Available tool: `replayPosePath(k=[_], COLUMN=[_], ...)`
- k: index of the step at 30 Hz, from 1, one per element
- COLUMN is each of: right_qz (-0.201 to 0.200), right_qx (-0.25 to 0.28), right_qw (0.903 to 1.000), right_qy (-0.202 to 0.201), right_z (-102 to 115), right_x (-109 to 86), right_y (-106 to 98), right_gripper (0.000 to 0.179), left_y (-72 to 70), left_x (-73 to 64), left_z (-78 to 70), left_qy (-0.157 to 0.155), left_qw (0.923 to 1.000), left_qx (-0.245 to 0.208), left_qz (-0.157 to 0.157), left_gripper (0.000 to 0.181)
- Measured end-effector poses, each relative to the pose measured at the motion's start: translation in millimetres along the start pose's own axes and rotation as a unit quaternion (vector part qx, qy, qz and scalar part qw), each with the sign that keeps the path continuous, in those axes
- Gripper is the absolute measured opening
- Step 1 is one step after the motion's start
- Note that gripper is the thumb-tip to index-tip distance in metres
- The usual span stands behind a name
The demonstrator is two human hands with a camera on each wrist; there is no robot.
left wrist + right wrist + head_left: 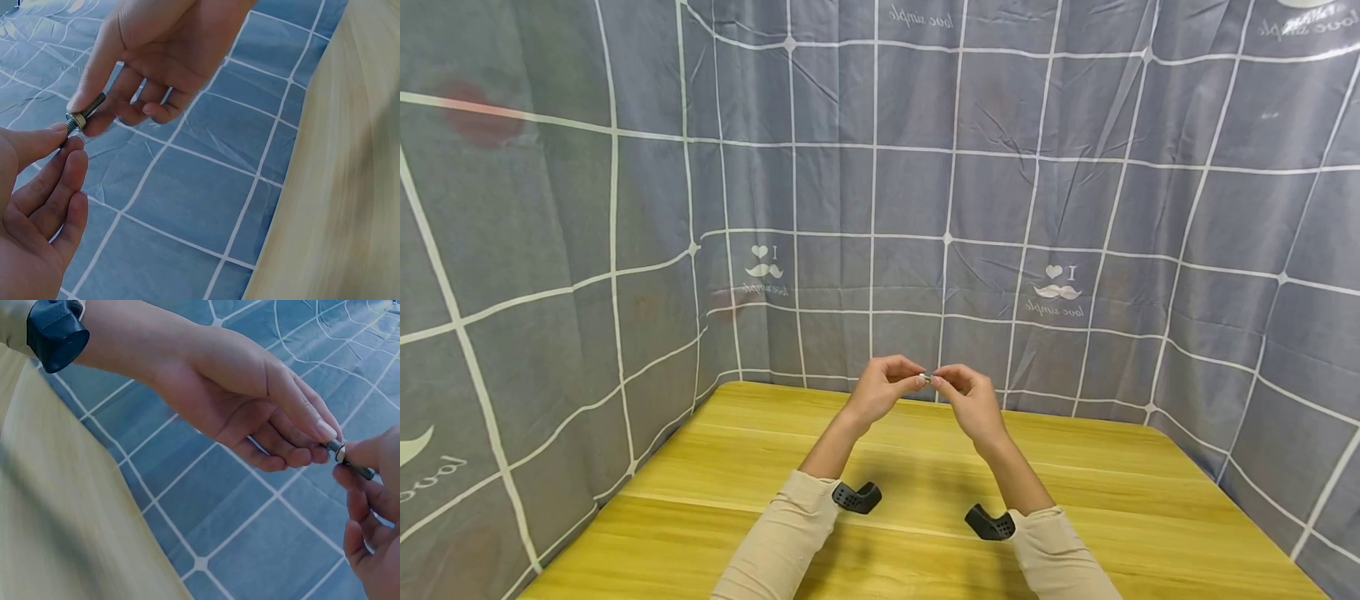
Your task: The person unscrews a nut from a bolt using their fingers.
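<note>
Both hands meet in front of me, near the far edge of the table in the head view. Between their fingertips is a small metal bolt (95, 105) with a threaded shaft and a ring-like nut (77, 120) around it. My left hand (874, 393) pinches one end of the bolt between thumb and fingers. Thumb and index finger of my right hand (974, 405) grip at the nut, and the threaded end sticks out past them in the right wrist view. The other fingers of each hand are loosely bent. Fingertips hide part of the bolt.
The wooden table (917, 517) lies below the hands. A grey curtain (910, 200) with white grid lines hangs behind the table and along its sides. Black wrist mounts (857, 498) stick out inward from both beige sleeves (782, 542).
</note>
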State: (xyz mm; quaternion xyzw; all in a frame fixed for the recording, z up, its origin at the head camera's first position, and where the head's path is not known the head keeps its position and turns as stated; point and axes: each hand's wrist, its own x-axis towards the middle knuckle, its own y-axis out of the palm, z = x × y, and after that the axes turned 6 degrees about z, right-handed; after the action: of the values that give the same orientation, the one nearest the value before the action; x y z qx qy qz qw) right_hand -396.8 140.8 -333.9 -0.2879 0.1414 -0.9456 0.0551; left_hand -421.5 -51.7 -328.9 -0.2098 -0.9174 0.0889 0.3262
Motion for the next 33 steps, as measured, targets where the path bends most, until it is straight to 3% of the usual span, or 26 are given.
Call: replayPosePath(k=[6, 12, 20, 26, 28, 33], right_qz=[0.014, 0.004, -0.007, -0.001, 0.009, 0.017], right_qx=[-0.01, -0.012, -0.001, 0.005, -0.006, -0.004], right_qw=[0.9996, 0.9999, 0.9999, 0.9998, 0.9998, 0.9998], right_qy=[-0.025, -0.003, -0.011, 0.018, 0.018, 0.007], right_z=[1, 3, 2, 5, 15, 12], right_x=[-0.1, -1.3, -2.2, -2.1, -5.6, -4.6], right_y=[-1, 0, -1, 0, 0, 0], right_gripper=[0.023, 0.026, 0.022, 0.026, 0.023, 0.027], left_y=[-1.0, -0.1, 1.2, 1.2, 0.6, -0.3], left_x=[0.9, 1.8, 1.0, 2.0, 2.0, 1.4], left_z=[0.9, 0.4, -0.2, 0.3, 1.0, 2.4], left_qy=[0.002, 0.005, 0.001, 0.002, 0.001, 0.001], left_qw=[1.0, 1.0, 1.0, 1.0, 1.0, 1.0], left_qx=[-0.002, -0.007, -0.007, -0.009, -0.006, -0.003], left_qz=[0.004, 0.002, -0.001, 0.003, 0.004, 0.004], left_gripper=[0.02, 0.019, 0.013, 0.013, 0.013, 0.014])
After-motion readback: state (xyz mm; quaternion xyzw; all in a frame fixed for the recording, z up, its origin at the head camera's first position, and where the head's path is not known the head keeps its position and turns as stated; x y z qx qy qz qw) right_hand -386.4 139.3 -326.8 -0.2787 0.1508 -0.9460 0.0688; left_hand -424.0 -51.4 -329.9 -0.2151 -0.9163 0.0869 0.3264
